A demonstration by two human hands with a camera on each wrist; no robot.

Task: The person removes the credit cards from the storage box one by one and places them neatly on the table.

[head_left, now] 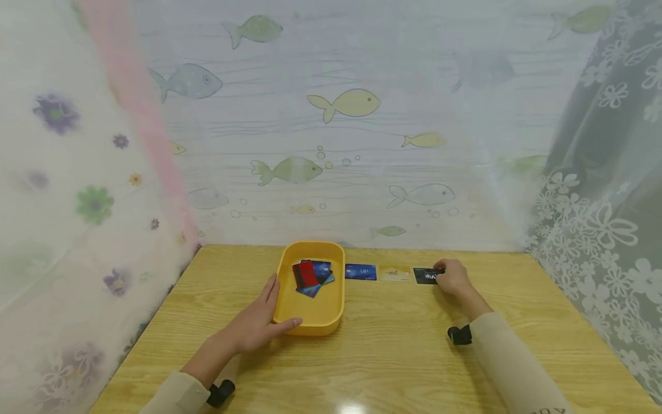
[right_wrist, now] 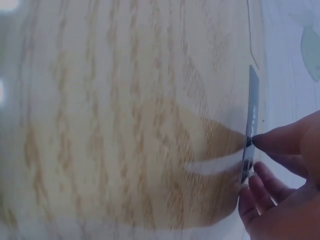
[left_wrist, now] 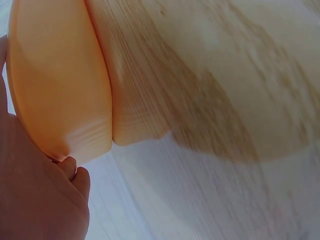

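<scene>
A yellow plastic tray (head_left: 336, 313) stands on the table, its left side held by my left hand (head_left: 253, 325). The thumb lies over the near rim and the fingers lie along the outer side. Inside are several overlapping cards, with a red card (head_left: 305, 275) on top and blue ones under it. To the tray's right, a blue card (head_left: 361, 272), a gold card (head_left: 395, 273) and a black card (head_left: 424, 276) lie in a row. My right hand (head_left: 452, 278) holds the black card at its right end, fingertips at its edges; the right wrist view shows the card flat on the table.
The wooden table (head_left: 393, 356) ends at a fish-patterned curtain (head_left: 351, 190) behind the tray and cards. Floral curtains hang at the left (head_left: 93, 241) and right (head_left: 610, 230). A black wrist device (head_left: 459, 335) sits below the right wrist, another (head_left: 221, 394) below the left.
</scene>
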